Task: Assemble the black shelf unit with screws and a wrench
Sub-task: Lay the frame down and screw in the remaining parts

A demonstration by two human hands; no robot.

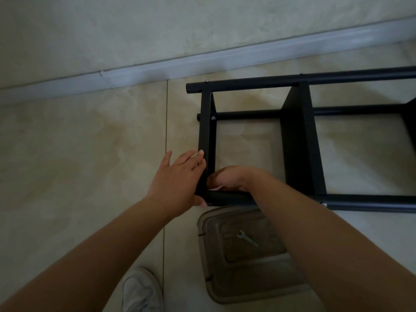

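The black shelf unit (295, 140) lies on its side on the tiled floor, with round poles running left to right and flat panels across them. My left hand (177, 179) presses flat against the outer face of the end panel (206, 131), thumb under the near corner. My right hand (234, 179) is curled inside that same corner, fingertips pinched at the joint with the near pole (360, 203); what they pinch is hidden. A small silver wrench (247, 238) lies on a box lid below my right forearm. Screw heads show at the panel joints (212, 118).
A translucent plastic box (216, 255) with a lid stands on the floor just in front of the shelf. A white shoe (141, 291) is at the bottom edge. A pale baseboard (202, 61) and wall run behind the shelf. Open tiled floor spreads to the left.
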